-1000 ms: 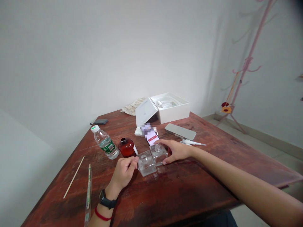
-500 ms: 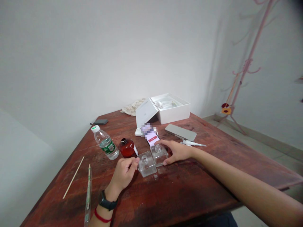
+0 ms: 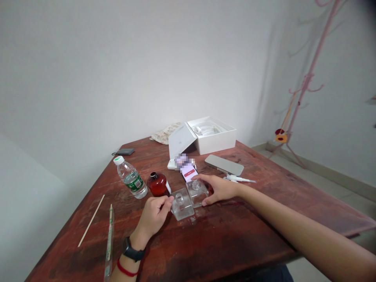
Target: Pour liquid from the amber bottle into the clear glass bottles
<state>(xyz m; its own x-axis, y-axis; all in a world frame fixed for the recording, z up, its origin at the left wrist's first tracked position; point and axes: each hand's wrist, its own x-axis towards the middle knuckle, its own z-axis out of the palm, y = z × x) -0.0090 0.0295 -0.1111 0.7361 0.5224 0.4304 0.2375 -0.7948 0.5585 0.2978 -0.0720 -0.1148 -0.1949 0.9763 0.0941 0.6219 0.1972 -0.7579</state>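
Two clear, square, uncapped bottles stand side by side on the wooden table. My left hand (image 3: pixel 157 214) is closed, its thumb and forefinger at the left edge of the nearer clear square bottle (image 3: pixel 182 209). My right hand (image 3: pixel 219 188) spans the other clear square bottle (image 3: pixel 198 194), thumb on its near side and fingers over the far side by its neck. Just behind the left bottle is an open amber bottle (image 3: pixel 158 185) with a white label. Small wet spots show on the wood in front of the clear bottles.
A capped water bottle (image 3: pixel 131 180) stands left of the amber one. Thin wooden stick (image 3: pixel 91 220) and wrapped chopsticks (image 3: pixel 109 239) lie at left. Behind are a phone (image 3: pixel 188 173), grey case (image 3: pixel 225 164), white pump nozzle (image 3: pixel 239 178), white box (image 3: pixel 217 143) and power bank (image 3: pixel 125 151).
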